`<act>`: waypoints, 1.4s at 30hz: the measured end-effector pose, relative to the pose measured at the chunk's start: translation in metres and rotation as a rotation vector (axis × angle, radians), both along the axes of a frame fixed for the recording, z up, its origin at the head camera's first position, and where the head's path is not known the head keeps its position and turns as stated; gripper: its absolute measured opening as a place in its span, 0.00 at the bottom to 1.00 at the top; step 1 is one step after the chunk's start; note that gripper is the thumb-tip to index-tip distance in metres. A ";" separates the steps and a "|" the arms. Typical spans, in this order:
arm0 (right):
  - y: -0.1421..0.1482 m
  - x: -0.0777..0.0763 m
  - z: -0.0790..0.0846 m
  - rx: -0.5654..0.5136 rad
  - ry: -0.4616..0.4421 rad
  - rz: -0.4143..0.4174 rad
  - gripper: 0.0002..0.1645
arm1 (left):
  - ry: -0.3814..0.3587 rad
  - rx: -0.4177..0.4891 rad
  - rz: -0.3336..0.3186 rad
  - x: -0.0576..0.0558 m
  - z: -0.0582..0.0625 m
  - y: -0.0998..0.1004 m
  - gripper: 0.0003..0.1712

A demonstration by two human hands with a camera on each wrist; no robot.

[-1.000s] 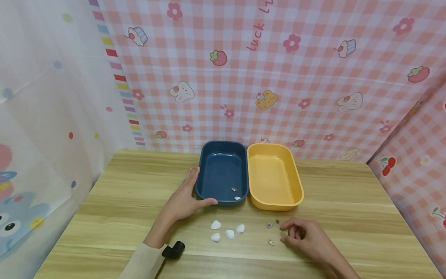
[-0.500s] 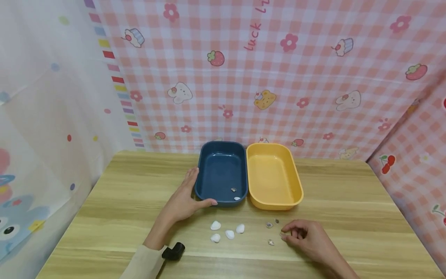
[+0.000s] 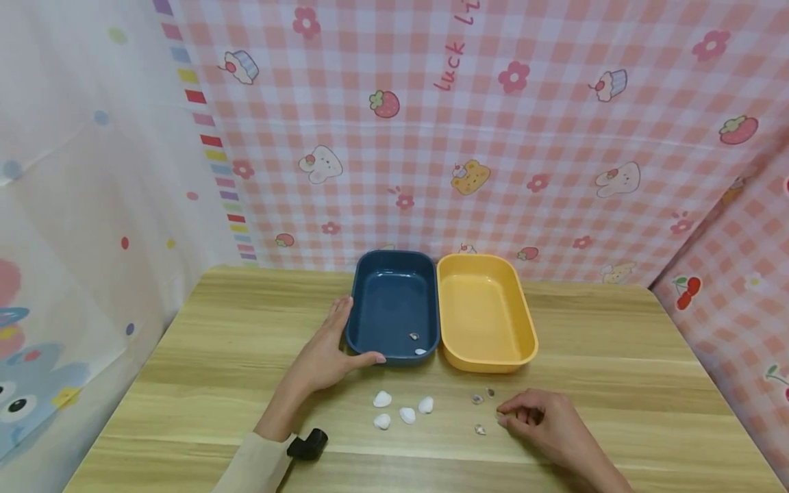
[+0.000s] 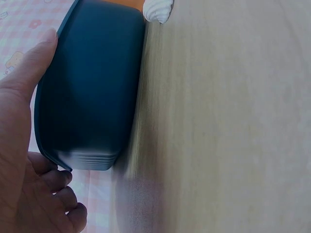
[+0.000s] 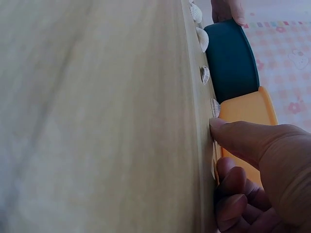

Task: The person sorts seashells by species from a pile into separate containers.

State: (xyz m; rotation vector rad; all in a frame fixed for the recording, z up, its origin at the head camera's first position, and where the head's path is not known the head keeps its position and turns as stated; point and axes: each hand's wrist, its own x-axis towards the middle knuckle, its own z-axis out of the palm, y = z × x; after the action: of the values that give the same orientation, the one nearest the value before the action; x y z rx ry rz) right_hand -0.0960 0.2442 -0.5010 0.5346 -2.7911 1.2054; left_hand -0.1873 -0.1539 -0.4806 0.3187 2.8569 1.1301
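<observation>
My left hand (image 3: 322,356) holds the near left corner of the dark blue tray (image 3: 394,305), thumb along the front rim and fingers against the left side. Two shells lie in that tray: a small patterned one (image 3: 414,336) and a white one (image 3: 420,351). Low over the table, my right hand (image 3: 548,424) pinches a small shell between thumb and forefinger, mostly hidden by the fingertips. Left of these fingertips lie small dark-patterned shells (image 3: 477,398). Several white shells (image 3: 407,415) rest in front of the blue tray. The right wrist view shows the thumb (image 5: 238,138) near the tabletop.
A yellow tray (image 3: 530,349) stands against the blue tray's right side. Both sit near the back of the wooden table (image 3: 246,315), before a pink checked cloth (image 3: 370,205). A black wrist device (image 3: 308,445) is at the left sleeve (image 3: 259,462).
The right thumb and forefinger have closed together on the small shell. My left hand has stayed at the blue tray, and the loose shells lie where they were.
</observation>
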 end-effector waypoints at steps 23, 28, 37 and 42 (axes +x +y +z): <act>0.003 -0.004 0.007 0.033 -0.061 0.023 0.04 | 0.003 0.007 0.002 -0.002 -0.002 -0.001 0.75; 0.002 -0.004 0.006 0.009 -0.071 0.048 0.03 | 0.009 0.004 0.003 -0.002 -0.003 -0.001 0.74; 0.000 -0.003 0.006 0.067 -0.084 0.091 0.07 | 0.003 0.003 0.002 -0.002 -0.004 -0.001 0.76; -0.001 -0.004 0.005 0.086 -0.088 0.084 0.10 | -0.002 0.006 0.005 -0.002 -0.003 -0.001 0.76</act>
State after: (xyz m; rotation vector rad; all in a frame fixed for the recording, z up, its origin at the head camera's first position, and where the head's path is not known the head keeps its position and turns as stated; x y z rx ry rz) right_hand -0.0996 0.2435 -0.4957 0.6258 -2.9332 1.1560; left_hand -0.1891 -0.1554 -0.4840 0.3105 2.8551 1.1402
